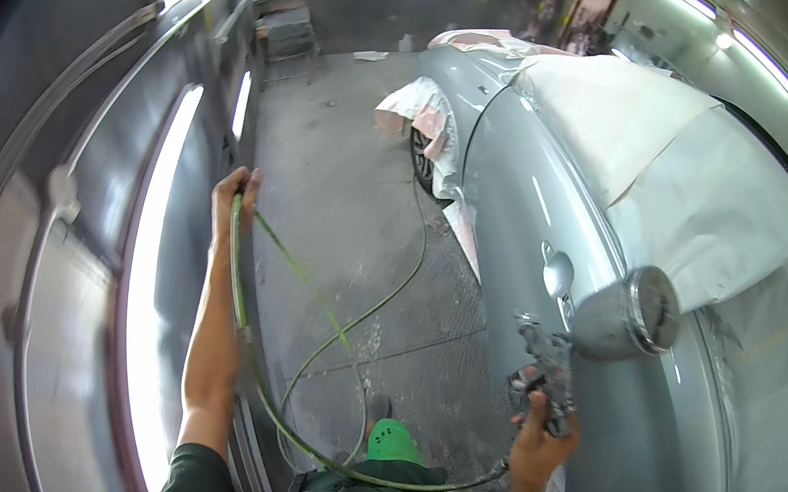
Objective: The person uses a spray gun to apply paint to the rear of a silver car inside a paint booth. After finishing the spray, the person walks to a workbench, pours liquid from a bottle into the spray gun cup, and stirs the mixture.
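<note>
My right hand (543, 438) is wrapped round the grip of a spray gun (547, 358), held close to the side of a silver-blue car (519, 213). A round grey paint cup (615, 322) sits on the gun and hides part of the door behind it. From below the gun, a green air hose (362, 475) curves across in front of me and up to my left hand (236, 194). That hand, raised at the left with its arm stretched forward, is closed around the hose. The gun's nozzle and trigger are too blurred to make out well.
Pale masking paper (624, 117) covers the car's windows, and more masking sheet (423, 109) hangs over the front wheel (420, 157). Loops of hose lie on the grey floor (329, 136). A metal wall with a bright lamp (150, 262) and pipes runs along my left.
</note>
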{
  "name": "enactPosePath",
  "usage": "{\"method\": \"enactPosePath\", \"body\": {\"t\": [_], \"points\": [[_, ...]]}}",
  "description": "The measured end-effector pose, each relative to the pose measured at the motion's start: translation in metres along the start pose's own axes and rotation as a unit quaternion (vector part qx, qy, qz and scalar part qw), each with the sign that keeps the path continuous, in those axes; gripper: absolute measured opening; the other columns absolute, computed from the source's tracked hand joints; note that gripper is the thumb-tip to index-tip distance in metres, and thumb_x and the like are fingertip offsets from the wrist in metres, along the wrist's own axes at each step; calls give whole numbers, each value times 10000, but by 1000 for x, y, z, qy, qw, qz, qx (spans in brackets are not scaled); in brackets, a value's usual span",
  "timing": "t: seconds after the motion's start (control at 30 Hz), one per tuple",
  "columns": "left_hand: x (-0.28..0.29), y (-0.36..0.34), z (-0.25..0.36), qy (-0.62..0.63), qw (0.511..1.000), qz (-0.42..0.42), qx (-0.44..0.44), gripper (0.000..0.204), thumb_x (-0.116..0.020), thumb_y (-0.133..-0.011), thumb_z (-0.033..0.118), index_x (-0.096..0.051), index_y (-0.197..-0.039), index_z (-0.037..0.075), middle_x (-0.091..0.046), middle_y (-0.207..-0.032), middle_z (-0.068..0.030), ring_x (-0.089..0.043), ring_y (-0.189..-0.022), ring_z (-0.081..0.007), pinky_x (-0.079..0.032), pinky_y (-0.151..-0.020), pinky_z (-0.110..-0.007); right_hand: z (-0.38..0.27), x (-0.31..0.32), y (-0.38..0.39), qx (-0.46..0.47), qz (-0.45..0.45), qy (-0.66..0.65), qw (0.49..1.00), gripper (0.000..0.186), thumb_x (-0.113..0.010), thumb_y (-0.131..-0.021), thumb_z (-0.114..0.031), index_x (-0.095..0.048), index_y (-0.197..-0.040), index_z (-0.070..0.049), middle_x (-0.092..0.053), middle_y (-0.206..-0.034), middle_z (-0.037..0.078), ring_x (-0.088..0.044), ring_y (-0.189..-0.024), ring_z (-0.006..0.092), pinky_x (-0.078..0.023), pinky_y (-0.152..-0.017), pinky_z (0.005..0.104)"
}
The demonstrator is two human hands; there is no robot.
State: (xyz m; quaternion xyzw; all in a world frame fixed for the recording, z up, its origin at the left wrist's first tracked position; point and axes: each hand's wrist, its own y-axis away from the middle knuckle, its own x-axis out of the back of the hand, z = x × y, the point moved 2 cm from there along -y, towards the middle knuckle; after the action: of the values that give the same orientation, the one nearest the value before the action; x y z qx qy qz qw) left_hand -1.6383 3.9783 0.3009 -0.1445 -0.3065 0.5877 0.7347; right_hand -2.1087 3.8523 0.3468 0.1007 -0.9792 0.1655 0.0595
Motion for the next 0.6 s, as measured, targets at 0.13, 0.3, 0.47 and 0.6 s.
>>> {"method": "enactPosePath", "body": {"t": [0.13,0.3,0.47,0.6], "points": [[-31,-84,-55,-43,999,-8,-16,365,-578,-933,244,-436,-664,42,-308,-597,25,-290,-572,-86,-264,-502,-276,46,-93,-65,5,-88,25,996,383,-649,-904,-214,-580,-1239,-41,-684,-908,67,-634,-741,113,-490,-584,267],[-66,-211,-103,-34,997,-4,-63,394,-554,-957,224,-370,-656,48,-266,-592,23,-264,-569,-67,-230,-491,-270,62,-227,-172,84,-140,4,987,408,-674,-879,-201,-572,-1248,-58,-665,-889,147,-658,-722,182,-504,-622,314],[-79,-333,-150,-128,986,51,-96,405,-575,-950,230,-358,-651,64,-255,-584,38,-256,-555,-69,-217,-497,-268,55,-343,-272,152,-191,-21,970,446,-656,-886,-232,-536,-1279,-59,-651,-932,163,-659,-737,291,-504,-627,367],[-99,-415,-210,-91,991,35,-89,405,-564,-957,206,-336,-650,72,-248,-610,48,-237,-565,-62,-208,-501,-267,66,-423,-335,155,-200,6,967,451,-667,-877,-233,-546,-1270,-49,-661,-1076,157,-690,-858,240,-536,-696,329]]}}
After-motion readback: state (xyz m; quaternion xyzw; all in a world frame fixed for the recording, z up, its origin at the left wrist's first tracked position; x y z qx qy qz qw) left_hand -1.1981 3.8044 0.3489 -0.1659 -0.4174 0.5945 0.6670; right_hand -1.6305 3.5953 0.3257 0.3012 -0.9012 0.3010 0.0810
